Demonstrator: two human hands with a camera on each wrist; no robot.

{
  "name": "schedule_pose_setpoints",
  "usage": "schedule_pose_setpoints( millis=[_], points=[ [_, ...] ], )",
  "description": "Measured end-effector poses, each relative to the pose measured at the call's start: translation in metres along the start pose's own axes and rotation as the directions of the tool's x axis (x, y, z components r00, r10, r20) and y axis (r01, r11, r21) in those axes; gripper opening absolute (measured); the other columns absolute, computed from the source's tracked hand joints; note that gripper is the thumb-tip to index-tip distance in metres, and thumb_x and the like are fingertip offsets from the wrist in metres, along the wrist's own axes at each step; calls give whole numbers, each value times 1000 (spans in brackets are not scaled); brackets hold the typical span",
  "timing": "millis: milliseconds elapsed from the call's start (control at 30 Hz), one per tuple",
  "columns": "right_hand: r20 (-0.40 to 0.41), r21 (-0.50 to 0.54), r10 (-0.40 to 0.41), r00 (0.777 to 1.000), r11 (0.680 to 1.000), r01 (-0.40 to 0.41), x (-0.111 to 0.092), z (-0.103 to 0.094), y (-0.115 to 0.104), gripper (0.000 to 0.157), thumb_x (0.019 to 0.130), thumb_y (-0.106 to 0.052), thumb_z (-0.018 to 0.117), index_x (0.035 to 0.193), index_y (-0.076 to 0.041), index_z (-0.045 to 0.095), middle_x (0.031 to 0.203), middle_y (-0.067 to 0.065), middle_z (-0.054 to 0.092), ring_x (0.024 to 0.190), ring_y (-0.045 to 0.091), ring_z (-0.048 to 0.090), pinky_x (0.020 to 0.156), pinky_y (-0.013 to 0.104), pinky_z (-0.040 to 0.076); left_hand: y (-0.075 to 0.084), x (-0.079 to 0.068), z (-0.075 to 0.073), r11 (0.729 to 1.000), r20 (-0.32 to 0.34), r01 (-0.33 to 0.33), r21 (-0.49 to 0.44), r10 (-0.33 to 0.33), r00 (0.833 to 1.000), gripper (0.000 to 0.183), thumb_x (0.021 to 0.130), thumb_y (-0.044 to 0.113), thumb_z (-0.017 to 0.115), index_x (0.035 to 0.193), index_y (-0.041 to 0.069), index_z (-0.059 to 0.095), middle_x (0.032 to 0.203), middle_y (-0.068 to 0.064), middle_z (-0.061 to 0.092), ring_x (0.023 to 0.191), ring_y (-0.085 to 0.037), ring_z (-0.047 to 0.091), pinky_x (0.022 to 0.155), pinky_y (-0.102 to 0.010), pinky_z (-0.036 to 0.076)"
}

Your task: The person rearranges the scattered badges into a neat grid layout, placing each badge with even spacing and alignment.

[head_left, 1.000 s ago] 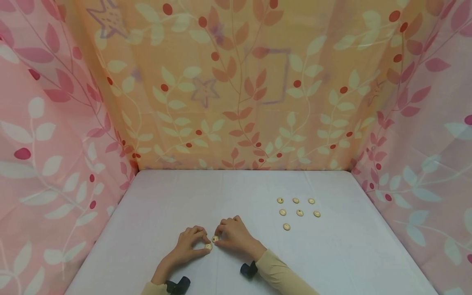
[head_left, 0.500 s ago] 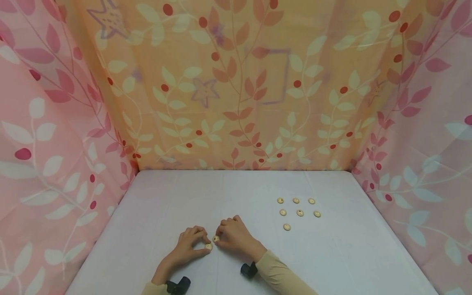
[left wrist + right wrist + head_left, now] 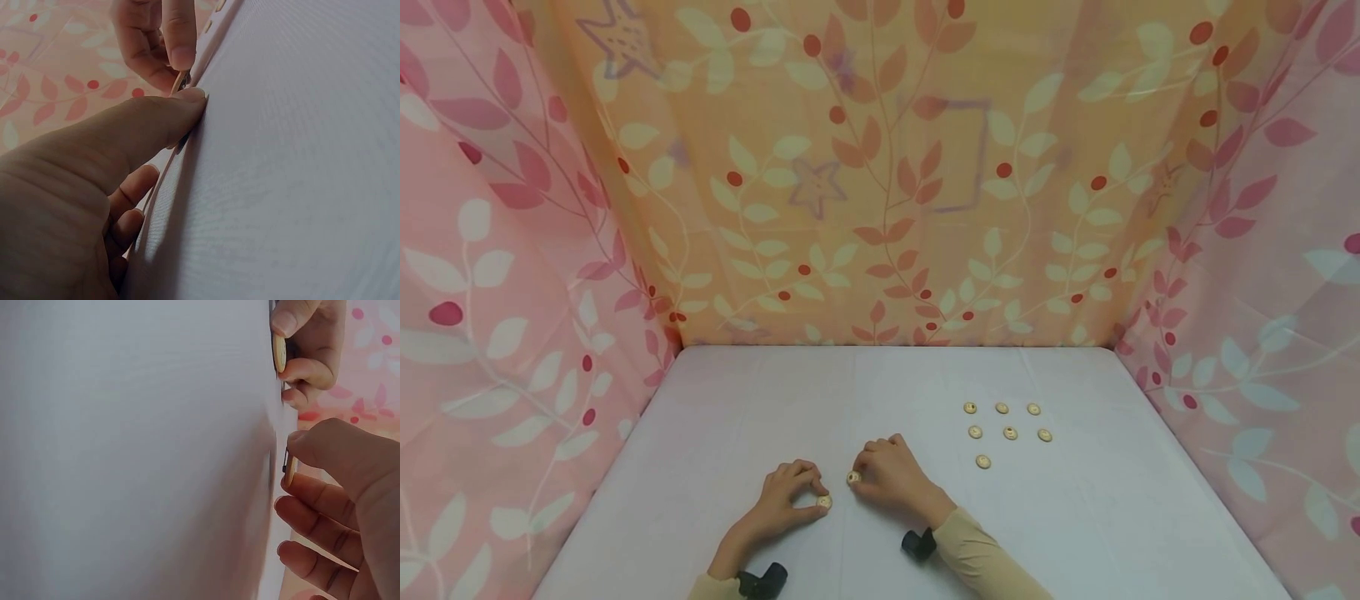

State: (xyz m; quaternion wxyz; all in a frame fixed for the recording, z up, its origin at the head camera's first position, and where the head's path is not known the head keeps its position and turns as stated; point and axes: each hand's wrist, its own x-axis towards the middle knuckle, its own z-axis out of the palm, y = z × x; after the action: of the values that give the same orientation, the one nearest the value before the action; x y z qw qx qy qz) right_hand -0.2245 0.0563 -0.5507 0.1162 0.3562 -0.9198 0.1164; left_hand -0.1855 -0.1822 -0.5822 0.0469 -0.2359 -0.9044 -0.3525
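Two small round wooden discs are in the hands near the front of the table. My left hand pinches one pale disc between thumb and finger, its edge also showing in the right wrist view. Just right of it and slightly farther back, my right hand pinches a second disc marked with a dark spot. In the right wrist view this second disc stands edge-on between thumb and fingertip, dark along one side. A gap separates the two discs. My left thumb hides most of the left disc in the left wrist view.
Several similar discs lie in loose rows at the right of the white table. Patterned cloth hangs along the back and both sides. A dark camera sits at each wrist.
My right hand has moved a little right and back with its disc, away from the left one. The left hand and its disc have stayed in place.
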Motion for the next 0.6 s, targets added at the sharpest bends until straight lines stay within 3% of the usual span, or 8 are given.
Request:
schedule_pose_setpoints(
  millis=[600],
  points=[
    [-36,82,78,996,994,-75,-10,-10,16,13,78,-35,67,84,-24,70,79,-16,63,72,3,51,77,32,33,0,0,1,1000,-12,-8,-1,8,1000,19,73,41,74,85,38,60,106,17,49,97,-11,40,83,-44,27]
  ],
)
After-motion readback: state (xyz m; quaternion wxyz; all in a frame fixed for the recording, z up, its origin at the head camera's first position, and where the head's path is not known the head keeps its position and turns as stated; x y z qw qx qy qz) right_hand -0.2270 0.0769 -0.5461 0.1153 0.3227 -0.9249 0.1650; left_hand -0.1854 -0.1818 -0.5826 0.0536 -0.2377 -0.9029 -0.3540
